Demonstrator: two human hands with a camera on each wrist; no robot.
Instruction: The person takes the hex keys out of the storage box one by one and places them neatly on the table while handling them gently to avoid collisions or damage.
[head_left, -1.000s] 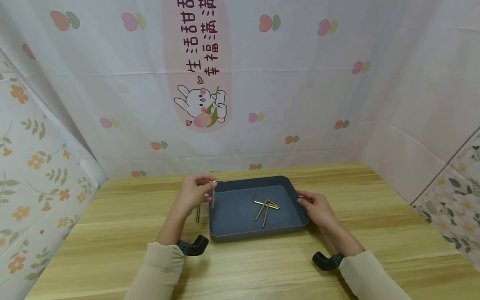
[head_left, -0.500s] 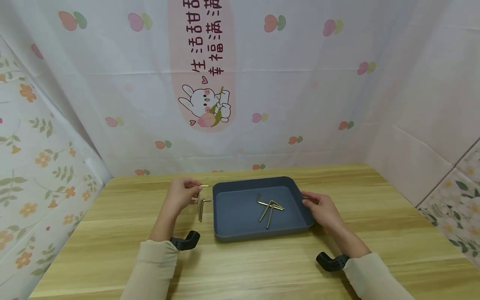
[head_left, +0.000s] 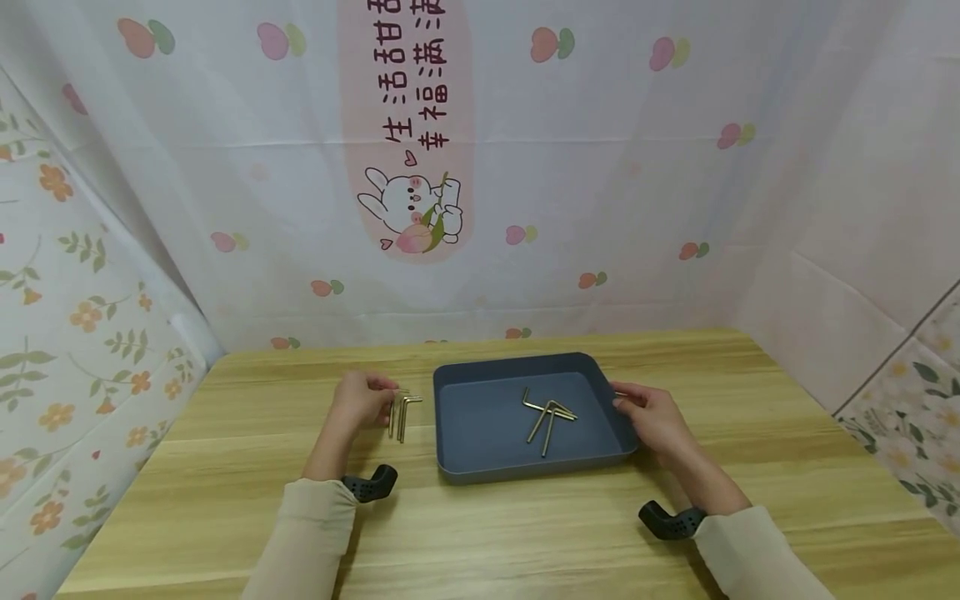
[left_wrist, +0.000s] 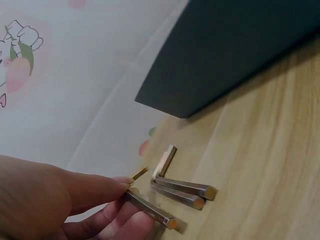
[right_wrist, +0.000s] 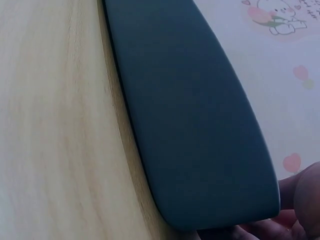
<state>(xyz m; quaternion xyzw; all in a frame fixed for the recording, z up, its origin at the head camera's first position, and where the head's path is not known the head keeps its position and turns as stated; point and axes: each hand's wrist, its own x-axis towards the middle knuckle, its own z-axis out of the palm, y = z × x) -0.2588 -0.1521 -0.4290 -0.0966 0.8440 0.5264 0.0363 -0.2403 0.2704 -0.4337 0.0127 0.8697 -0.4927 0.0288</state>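
My left hand [head_left: 362, 398] pinches a brass-coloured hex key [left_wrist: 152, 209] between thumb and fingers, close to the tabletop. Right beside it, two similar hex keys [left_wrist: 182, 192] lie side by side on the table, their short arms toward the tray. The shallow blue-grey tray [head_left: 480, 477] sits to the right of these keys, apart from them. Inside it, several more hex keys [head_left: 550, 414] lie crossed over one another, right of centre. My right hand [head_left: 651, 418] holds the tray's right side; in the right wrist view its fingers [right_wrist: 287, 220] are partly hidden by the tray wall.
The wooden table [head_left: 480, 542] extends around the tray and in front of both arms. A printed curtain [head_left: 570, 192] hangs along the back edge, and a flowered cloth [head_left: 82, 333] hangs at the left. Each wrist wears a black camera mount [head_left: 371, 483].
My left hand has moved left, away from the tray's left edge, then lowered the hex key beside the two others. The tray has shifted slightly right with my right hand.
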